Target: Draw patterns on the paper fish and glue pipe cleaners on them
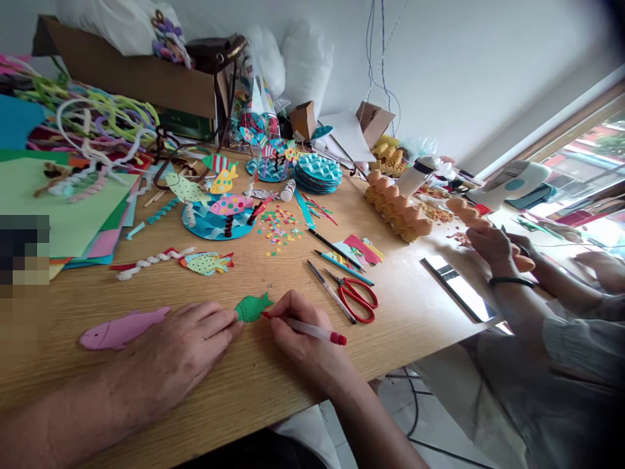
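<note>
A small green paper fish (pixel 251 307) with drawn lines lies on the wooden table in front of me. My left hand (pixel 188 342) rests flat, its fingertips on the fish's left edge. In my right hand (pixel 300 335) is a red pen (pixel 312 329), gripped near its tip; the tip is by the fish's tail. A pink paper fish (pixel 120 327) lies left of my left hand, partly covered by it. Beyond, a decorated paper fish (pixel 208 262) lies beside a twisted white pipe cleaner (pixel 153 262).
Red-handled scissors (pixel 358 299), a pen (pixel 332 293) and pencils lie to the right. Behind are confetti dots (pixel 280 228), a blue base with standing fish (pixel 215 225), and stacked blue discs (pixel 317 173). At right, a co-worker's hands (pixel 493 251) hold egg-carton pieces near a phone (pixel 456 290).
</note>
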A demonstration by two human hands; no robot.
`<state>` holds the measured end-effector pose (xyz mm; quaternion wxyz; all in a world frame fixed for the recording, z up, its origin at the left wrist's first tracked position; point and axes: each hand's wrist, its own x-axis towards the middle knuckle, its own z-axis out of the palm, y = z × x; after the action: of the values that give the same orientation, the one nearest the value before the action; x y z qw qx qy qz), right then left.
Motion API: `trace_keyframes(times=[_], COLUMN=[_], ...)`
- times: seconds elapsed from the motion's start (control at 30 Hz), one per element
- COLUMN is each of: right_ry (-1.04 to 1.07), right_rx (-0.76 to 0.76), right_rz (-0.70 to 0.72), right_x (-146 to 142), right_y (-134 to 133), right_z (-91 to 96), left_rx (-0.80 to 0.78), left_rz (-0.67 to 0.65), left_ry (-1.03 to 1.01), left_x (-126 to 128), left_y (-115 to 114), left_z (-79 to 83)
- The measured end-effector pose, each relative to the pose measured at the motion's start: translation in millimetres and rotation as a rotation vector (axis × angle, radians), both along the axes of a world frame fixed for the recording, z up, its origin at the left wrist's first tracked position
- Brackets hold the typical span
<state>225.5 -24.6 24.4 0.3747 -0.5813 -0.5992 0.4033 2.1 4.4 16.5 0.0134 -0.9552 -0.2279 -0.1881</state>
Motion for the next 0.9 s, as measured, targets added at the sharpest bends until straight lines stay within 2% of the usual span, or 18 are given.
trace_keyframes(times=[0.23,0.47,0.63,0.9], right_ry=[0.035,-0.005,-0.024,-0.049], right_rx=[0.001,0.041,0.068,0.029], right_rz=[0.069,0.023,0.035,0.034], right_x=[2,-6,-11,-15], right_y=[4,6,9,16], right_z=[6.1,-0.7,-0.9,-0.9], left_rx=[-0.028,0.041,0.035,0.045], left_rz=[0.025,0.038,0.041,0.056], left_ry=[0.014,0.000,0.012,-0.027], left_x=[-1,1,3,6], left_y=[-1,-1,-1,-3], left_z=[-5.0,-4.7,-3.4,1.5])
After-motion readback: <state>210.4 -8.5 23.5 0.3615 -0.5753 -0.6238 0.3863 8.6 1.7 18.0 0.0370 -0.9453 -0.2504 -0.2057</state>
